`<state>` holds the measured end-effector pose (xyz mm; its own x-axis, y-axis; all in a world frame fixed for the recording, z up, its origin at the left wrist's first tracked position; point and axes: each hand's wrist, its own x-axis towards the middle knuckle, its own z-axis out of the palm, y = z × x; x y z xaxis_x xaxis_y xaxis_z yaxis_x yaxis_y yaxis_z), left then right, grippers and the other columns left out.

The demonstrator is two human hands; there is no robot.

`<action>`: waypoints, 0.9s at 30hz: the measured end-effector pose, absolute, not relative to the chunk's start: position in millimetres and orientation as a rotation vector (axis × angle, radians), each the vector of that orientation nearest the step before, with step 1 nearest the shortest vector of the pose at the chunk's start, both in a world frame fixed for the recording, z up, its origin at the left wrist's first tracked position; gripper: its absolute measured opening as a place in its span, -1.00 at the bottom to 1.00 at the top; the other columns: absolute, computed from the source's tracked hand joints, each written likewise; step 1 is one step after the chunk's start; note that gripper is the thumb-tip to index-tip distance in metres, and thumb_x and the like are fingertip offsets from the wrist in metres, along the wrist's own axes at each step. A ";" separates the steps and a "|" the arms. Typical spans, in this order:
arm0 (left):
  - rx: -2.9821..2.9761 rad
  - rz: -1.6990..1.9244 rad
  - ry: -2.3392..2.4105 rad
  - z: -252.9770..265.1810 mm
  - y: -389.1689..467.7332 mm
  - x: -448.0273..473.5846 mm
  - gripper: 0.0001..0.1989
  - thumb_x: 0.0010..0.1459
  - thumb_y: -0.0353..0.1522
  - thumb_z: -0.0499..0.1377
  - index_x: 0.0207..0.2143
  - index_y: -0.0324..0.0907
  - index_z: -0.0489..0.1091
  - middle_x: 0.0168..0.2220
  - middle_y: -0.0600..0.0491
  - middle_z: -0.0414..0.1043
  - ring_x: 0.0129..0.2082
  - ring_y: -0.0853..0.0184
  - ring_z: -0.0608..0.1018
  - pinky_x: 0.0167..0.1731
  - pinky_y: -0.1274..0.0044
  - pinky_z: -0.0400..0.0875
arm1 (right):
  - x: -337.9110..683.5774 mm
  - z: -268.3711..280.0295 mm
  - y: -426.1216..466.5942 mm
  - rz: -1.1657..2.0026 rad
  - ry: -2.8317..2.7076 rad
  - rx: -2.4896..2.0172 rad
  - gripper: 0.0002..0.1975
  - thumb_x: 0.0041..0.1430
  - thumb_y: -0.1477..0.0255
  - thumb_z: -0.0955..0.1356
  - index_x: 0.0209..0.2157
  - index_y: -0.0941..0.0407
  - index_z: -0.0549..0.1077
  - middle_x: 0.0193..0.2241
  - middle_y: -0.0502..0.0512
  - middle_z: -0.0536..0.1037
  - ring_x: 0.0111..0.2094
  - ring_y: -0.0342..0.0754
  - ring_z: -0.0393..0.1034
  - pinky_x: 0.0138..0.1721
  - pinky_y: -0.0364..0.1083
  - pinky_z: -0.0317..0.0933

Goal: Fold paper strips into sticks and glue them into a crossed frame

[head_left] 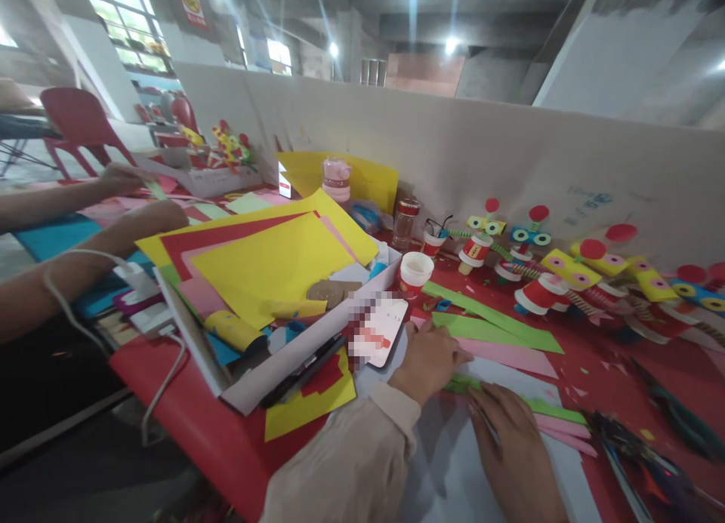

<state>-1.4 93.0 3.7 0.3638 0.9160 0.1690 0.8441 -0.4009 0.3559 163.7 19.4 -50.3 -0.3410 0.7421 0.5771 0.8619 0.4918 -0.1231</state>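
My left hand (429, 359) is closed, its bent fingers at one end of a green paper strip (552, 410) on a white sheet (439, 444). My right hand (514, 446) is bent low over the same strip, its fingertips pressed on it. The contact under the fingers is partly hidden. Pink strips (563, 432) lie beneath the green one at the right. Behind my hands are a wider pink strip (513, 355) and loose green strips (492, 329). A phone (381, 333) with a lit screen lies beside my left hand.
A white box (300, 361) holds yellow, red and pink paper sheets. A paper cup (416, 272) and glass jar (405, 225) stand behind. Paper-cup figures (547, 290) line the partition. Pliers (680, 410) and other tools lie right. Another person's arms (96, 255) reach in from the left.
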 end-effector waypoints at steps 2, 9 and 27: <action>2.415 0.481 1.601 4.0 92.9 -1.4 -0.75 0.23 -0.38 -0.01 -0.33 -0.16 0.47 -0.28 -0.05 0.49 -0.18 0.15 0.46 -0.13 0.22 0.17 | 163.9 -47.6 18.5 -0.271 -2.143 -1.324 -0.71 0.25 0.29 0.21 -0.13 0.13 0.43 -0.16 0.24 0.47 -0.09 0.12 0.32 -0.06 0.18 0.23; 2.395 0.598 1.594 3.8 95.8 0.3 -0.75 0.04 -0.58 0.01 -0.44 -0.18 0.44 -0.48 0.01 0.47 -0.46 0.27 0.47 -0.14 0.26 0.14 | 165.3 -25.4 36.7 -0.338 -2.102 -1.428 -0.71 0.24 0.31 0.21 -0.12 0.14 0.43 -0.17 0.22 0.48 -0.08 0.09 0.29 -0.04 0.13 0.20; 2.363 1.163 1.572 21.9 81.7 -13.8 -0.65 0.09 -0.47 0.06 -0.13 0.08 0.43 0.06 0.12 0.32 0.10 0.15 0.20 0.04 0.18 0.02 | 162.4 4.8 86.9 -0.824 -1.919 -1.573 -0.75 0.09 0.50 0.28 -0.23 0.07 0.55 -0.14 0.15 0.53 -0.10 0.15 0.30 -0.13 0.13 0.15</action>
<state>-13.8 81.7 21.9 0.1883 0.8169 0.5452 0.7607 -0.4724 0.4452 162.4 86.9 4.8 -0.1897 0.6648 0.7225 0.9817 0.1403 0.1287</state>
